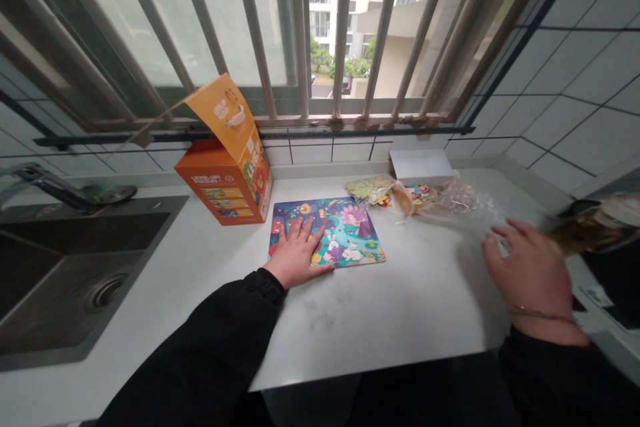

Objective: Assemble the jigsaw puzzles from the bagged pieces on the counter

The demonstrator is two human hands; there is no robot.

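My left hand (pixel 299 252) lies flat with its fingers spread on a colourful puzzle board (pixel 353 233) showing rabbits and a peacock. The hand covers part of the board's left side. To the right, my right hand (pixel 533 273) hovers above the counter, smeared by motion, with its fingers bent. Close to its fingertips is crumpled clear plastic wrapping (pixel 463 197); whether the fingers grip it I cannot tell. Bags of puzzle pieces (pixel 373 191) lie behind the board's right corner, beside that wrapping.
An orange puzzle box (pixel 225 180) stands with its lid raised, left of the board. On the left is a sink (pixel 45 300) with a faucet (pixel 50 187). A white open box (pixel 423 163) rests against the back wall. A bottle (pixel 597 223) stands at far right.
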